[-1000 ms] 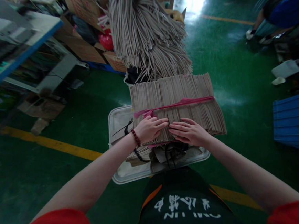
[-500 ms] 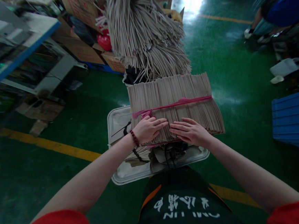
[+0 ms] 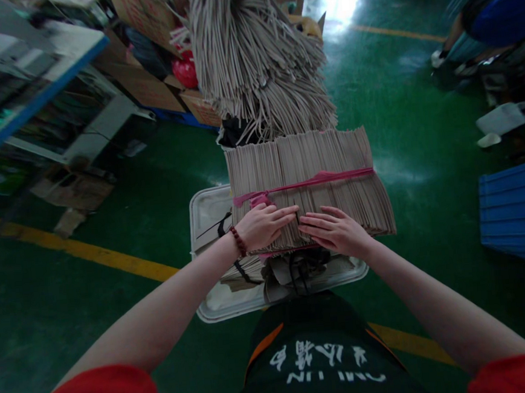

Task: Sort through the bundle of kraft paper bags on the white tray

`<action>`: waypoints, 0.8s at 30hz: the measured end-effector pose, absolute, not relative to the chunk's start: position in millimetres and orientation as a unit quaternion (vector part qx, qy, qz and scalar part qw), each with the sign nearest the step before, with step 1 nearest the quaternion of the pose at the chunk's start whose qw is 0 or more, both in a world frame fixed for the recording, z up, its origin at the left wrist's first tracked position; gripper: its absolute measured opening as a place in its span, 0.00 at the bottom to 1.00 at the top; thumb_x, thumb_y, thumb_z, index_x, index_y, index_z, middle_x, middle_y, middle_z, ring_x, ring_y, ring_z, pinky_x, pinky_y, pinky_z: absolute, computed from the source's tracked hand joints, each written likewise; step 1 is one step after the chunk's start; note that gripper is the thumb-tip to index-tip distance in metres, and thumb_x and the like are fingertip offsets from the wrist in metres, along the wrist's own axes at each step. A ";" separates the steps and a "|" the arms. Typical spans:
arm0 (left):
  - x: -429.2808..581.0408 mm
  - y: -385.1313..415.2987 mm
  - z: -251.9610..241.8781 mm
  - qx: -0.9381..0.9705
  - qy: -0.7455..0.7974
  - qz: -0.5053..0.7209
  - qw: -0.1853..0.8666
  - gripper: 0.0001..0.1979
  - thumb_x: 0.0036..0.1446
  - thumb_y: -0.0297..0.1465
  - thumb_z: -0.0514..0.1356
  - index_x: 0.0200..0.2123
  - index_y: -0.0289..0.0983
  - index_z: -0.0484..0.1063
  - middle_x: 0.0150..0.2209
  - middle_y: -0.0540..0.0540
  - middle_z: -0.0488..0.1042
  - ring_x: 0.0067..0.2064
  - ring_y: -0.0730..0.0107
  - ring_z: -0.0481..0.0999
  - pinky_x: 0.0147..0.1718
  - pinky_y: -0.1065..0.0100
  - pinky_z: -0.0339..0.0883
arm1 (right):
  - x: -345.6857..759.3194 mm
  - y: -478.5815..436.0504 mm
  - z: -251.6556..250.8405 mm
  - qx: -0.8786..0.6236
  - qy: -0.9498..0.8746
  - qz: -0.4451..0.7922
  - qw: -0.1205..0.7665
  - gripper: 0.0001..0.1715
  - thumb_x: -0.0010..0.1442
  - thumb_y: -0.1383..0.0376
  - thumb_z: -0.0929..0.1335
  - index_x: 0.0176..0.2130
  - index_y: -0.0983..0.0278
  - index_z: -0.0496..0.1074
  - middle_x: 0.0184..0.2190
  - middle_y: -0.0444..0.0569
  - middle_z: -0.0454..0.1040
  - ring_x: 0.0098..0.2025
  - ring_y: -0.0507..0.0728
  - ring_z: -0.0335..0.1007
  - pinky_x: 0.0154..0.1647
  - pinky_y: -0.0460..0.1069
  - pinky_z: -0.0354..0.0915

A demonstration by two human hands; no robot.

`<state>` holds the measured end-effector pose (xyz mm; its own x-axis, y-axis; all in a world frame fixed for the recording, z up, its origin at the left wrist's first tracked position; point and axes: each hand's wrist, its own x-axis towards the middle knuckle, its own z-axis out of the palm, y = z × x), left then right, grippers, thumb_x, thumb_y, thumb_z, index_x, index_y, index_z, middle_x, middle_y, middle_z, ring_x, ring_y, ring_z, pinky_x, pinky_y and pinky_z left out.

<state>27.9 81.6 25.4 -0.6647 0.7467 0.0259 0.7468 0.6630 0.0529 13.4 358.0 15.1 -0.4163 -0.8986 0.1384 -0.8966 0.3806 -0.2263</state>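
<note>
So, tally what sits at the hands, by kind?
Tied bundle of brown paper strips: 1
Pink tie: 1
White tray: 1
Hands resting on the bundle, left hand and right hand: 2
Total: 5

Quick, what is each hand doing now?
Left hand: open, flat on the paper bundle.
Right hand: open, flat on the same bundle.

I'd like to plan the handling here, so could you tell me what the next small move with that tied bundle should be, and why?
Probably part the fingers at the near edge and pick out a piece. Both the left hand and right hand lie flat on the brown paper bundle, fingertips meeting mid-edge, and the pink strap sits farther up, so the near ends look free.
</note>
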 end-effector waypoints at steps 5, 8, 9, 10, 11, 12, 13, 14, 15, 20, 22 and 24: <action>27.8 81.8 24.4 -0.409 -0.912 -0.030 0.002 0.22 0.63 0.31 0.53 0.60 0.40 0.63 0.66 0.49 0.57 0.43 0.63 0.69 0.44 0.59 0.59 | 13.4 357.8 15.7 -0.540 0.830 -0.137 0.002 0.32 0.67 0.65 0.61 0.67 0.52 0.49 0.66 0.41 0.54 0.66 0.54 0.52 0.68 0.59 0.46; 27.6 81.6 23.0 -0.410 -0.912 -0.032 0.002 0.22 0.63 0.32 0.53 0.60 0.40 0.63 0.66 0.49 0.57 0.43 0.62 0.69 0.44 0.59 0.59 | 13.6 357.9 16.0 -0.540 0.831 -0.136 0.003 0.33 0.67 0.65 0.61 0.67 0.52 0.49 0.66 0.41 0.54 0.66 0.54 0.52 0.68 0.59 0.46; 27.5 81.6 22.7 -0.410 -0.912 -0.033 0.002 0.22 0.63 0.32 0.53 0.60 0.40 0.63 0.65 0.49 0.58 0.43 0.62 0.69 0.44 0.59 0.59 | 13.7 357.9 16.1 -0.539 0.831 -0.136 0.003 0.32 0.67 0.65 0.61 0.67 0.52 0.49 0.66 0.40 0.54 0.66 0.54 0.52 0.68 0.59 0.46; 27.4 81.6 22.6 -0.409 -0.912 -0.034 0.002 0.22 0.63 0.31 0.53 0.60 0.40 0.63 0.65 0.48 0.59 0.43 0.62 0.69 0.44 0.59 0.59 | 13.8 358.0 16.1 -0.539 0.831 -0.136 0.004 0.32 0.67 0.65 0.61 0.67 0.52 0.49 0.66 0.40 0.54 0.66 0.54 0.52 0.68 0.59 0.46; 27.3 81.7 22.5 -0.409 -0.912 -0.036 0.002 0.22 0.62 0.31 0.53 0.60 0.39 0.63 0.65 0.48 0.59 0.43 0.63 0.70 0.44 0.59 0.59 | 13.9 358.0 16.0 -0.538 0.832 -0.137 0.004 0.32 0.67 0.65 0.61 0.67 0.52 0.48 0.66 0.40 0.54 0.66 0.54 0.51 0.68 0.59 0.46; 27.2 81.8 22.5 -0.408 -0.912 -0.039 0.002 0.22 0.62 0.31 0.53 0.60 0.40 0.64 0.64 0.48 0.60 0.43 0.63 0.70 0.45 0.59 0.59 | 13.9 358.0 16.0 -0.537 0.832 -0.137 0.004 0.32 0.68 0.65 0.61 0.67 0.52 0.48 0.66 0.40 0.54 0.66 0.54 0.51 0.68 0.59 0.46; 27.3 81.9 22.7 -0.407 -0.912 -0.041 0.002 0.22 0.62 0.31 0.53 0.60 0.40 0.64 0.64 0.48 0.60 0.43 0.63 0.70 0.45 0.59 0.59 | 13.9 358.1 16.0 -0.538 0.832 -0.138 0.004 0.32 0.68 0.65 0.61 0.67 0.52 0.48 0.66 0.40 0.54 0.66 0.54 0.52 0.68 0.59 0.46; 27.4 81.9 22.8 -0.406 -0.913 -0.042 0.002 0.22 0.62 0.31 0.53 0.60 0.40 0.64 0.64 0.48 0.60 0.43 0.64 0.70 0.45 0.59 0.59 | 13.8 358.1 16.1 -0.538 0.832 -0.139 0.003 0.32 0.67 0.65 0.61 0.67 0.52 0.48 0.66 0.41 0.54 0.66 0.54 0.52 0.68 0.59 0.46; 27.6 81.9 23.1 -0.406 -0.913 -0.043 0.002 0.22 0.62 0.31 0.53 0.60 0.40 0.64 0.64 0.48 0.60 0.42 0.64 0.70 0.45 0.59 0.59 | 13.7 358.1 16.2 -0.538 0.831 -0.140 0.002 0.33 0.67 0.65 0.61 0.67 0.51 0.48 0.66 0.41 0.54 0.66 0.54 0.52 0.68 0.59 0.46; 28.6 82.3 23.8 -0.403 -0.914 -0.045 0.000 0.22 0.62 0.31 0.53 0.60 0.40 0.63 0.64 0.46 0.60 0.41 0.64 0.70 0.45 0.59 0.59 | 13.6 357.7 17.6 -0.539 0.829 -0.150 -0.005 0.35 0.66 0.65 0.63 0.67 0.51 0.48 0.65 0.41 0.57 0.65 0.56 0.55 0.67 0.60 0.49; 28.6 83.1 23.8 -0.400 -0.915 -0.046 -0.002 0.22 0.62 0.31 0.53 0.60 0.40 0.63 0.64 0.46 0.61 0.42 0.64 0.70 0.45 0.59 0.59 | 13.7 357.5 18.5 -0.539 0.829 -0.150 -0.005 0.35 0.66 0.66 0.63 0.67 0.51 0.48 0.65 0.41 0.57 0.65 0.56 0.55 0.67 0.59 0.49; 28.3 84.1 23.4 -0.399 -0.916 -0.045 -0.003 0.22 0.62 0.31 0.53 0.59 0.40 0.63 0.64 0.45 0.61 0.42 0.63 0.70 0.45 0.59 0.58 | 13.9 357.4 19.4 -0.540 0.829 -0.147 -0.002 0.34 0.66 0.66 0.62 0.67 0.51 0.48 0.65 0.41 0.57 0.65 0.55 0.55 0.67 0.59 0.48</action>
<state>28.3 84.1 23.4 -0.6818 0.7309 0.0299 0.7303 0.6777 0.0858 13.9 357.4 19.4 -0.4164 -0.8946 0.1624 -0.8960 0.3735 -0.2402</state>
